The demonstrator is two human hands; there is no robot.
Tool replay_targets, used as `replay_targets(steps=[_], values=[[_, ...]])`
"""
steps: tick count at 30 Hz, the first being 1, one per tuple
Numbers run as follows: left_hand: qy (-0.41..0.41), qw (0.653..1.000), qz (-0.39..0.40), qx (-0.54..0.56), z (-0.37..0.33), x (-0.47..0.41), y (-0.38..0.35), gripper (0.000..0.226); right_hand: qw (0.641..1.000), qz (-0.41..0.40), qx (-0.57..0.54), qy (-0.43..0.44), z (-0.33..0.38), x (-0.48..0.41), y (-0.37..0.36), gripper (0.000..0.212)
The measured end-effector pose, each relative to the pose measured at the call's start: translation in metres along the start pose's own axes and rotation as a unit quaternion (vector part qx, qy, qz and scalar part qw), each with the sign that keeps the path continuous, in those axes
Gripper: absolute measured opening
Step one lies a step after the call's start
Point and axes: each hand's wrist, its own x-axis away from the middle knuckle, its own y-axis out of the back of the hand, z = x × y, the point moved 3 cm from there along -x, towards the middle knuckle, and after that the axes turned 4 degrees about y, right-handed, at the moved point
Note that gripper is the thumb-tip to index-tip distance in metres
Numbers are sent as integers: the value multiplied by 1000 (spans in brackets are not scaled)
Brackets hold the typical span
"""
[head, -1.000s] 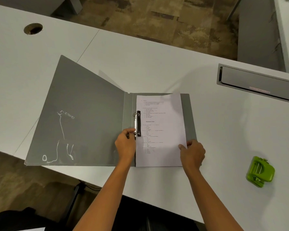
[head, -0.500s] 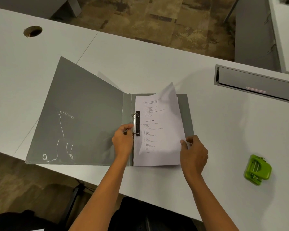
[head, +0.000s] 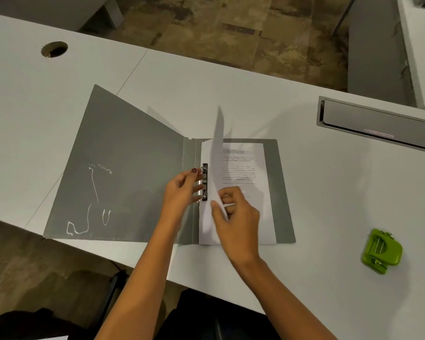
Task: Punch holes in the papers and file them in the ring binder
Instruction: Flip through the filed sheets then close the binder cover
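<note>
Pinching raised top sheet [head: 218,143] by its lower edge at frame centre, right hand [head: 236,217] fingers clamp light, floppy paper, probably tearing easily at holes. Left hand [head: 182,192] fingers apart, touching ring clasp [head: 205,181] of open ring binder [head: 133,168] on tabletop [head: 329,192].

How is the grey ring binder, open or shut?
Open. The ring binder lies with its cover spread leftward, papers exposed.

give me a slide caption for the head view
Right hand holds the top white paper sheet upright in the open grey ring binder, left hand at its metal rings, green hole punch nearby
</note>
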Motion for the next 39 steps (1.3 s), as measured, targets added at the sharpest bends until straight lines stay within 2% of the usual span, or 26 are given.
replay_targets(steps=[2,5,9,12,16,18,21,24,26,29,34,39], values=[[6,1000,-5,8,-7,3,4,27,999,45,-4,3,1,1,-16,25],[-4,997,-52,-61,-15,3,12,36,996,92,8,16,-1,0,-35,19],[-60,973,-126,-182,-15,-1,26,23,991,123,-37,33,-3,-2,-44,14],[-44,966,-158,-199,-11,-7,38,21,996,55,-65,-11,-19,-11,-26,15],[-33,966,-147,-210,-9,-15,50,23,993,-78,66,-65,-59,-26,10,8],[-36,966,-139,-215,-11,-17,54,22,973,-104,153,-136,-82,-30,23,15],[-38,966,-134,-220,-13,-20,58,22,934,-79,268,-223,-105,-32,33,45],[-29,968,-134,-209,-13,-21,61,23,913,-60,320,-246,-112,-33,34,69],[-23,969,-135,-205,-13,-23,63,24,909,-57,323,-257,-114,-37,34,74],[-20,969,-138,-202,-12,-23,65,24,913,-66,295,-274,-116,-43,37,67],[-13,970,-143,-194,-10,-24,71,22,936,-118,201,-264,-116,-48,55,26],[-9,973,-151,-177,-8,-27,79,20,942,-149,109,-281,-115,-48,67,14]])
